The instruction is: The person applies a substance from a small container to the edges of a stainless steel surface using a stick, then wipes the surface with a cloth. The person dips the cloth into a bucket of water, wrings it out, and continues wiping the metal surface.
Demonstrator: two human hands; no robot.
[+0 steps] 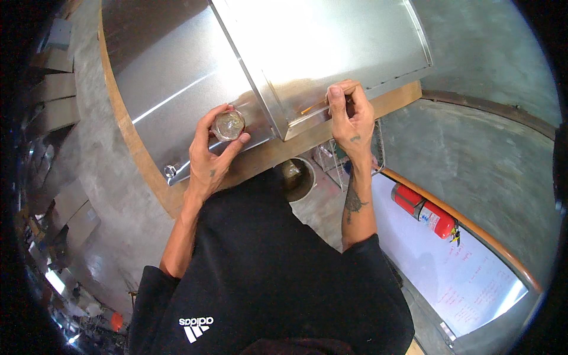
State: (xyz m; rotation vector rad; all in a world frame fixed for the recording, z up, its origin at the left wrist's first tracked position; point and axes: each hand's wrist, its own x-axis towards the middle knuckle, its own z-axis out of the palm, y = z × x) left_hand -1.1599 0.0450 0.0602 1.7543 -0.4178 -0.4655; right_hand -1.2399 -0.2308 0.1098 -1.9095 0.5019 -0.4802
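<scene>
My left hand (208,157) is closed round a small round glass jar (229,125), thumb and fingers on opposite sides of its rim. It is over the left panel of a shiny sheet-metal piece (177,71). To the right, my right hand (353,121) pinches a thin stick with an orange tip (306,111); the fingers hide much of it, and I cannot make out its exact kind. That tip points left, close to the near lip of the metal's right-hand section (349,44). A raised metal edge (251,77) runs between the two sections.
Beneath the metal lies a wooden tabletop (139,157). A small metal ring (170,171) sits at the near left corner. Below the table edge are a round bucket (307,180) and a wire rack (378,145). To the right, a red fire extinguisher (423,208) lies against a whiteboard (438,266).
</scene>
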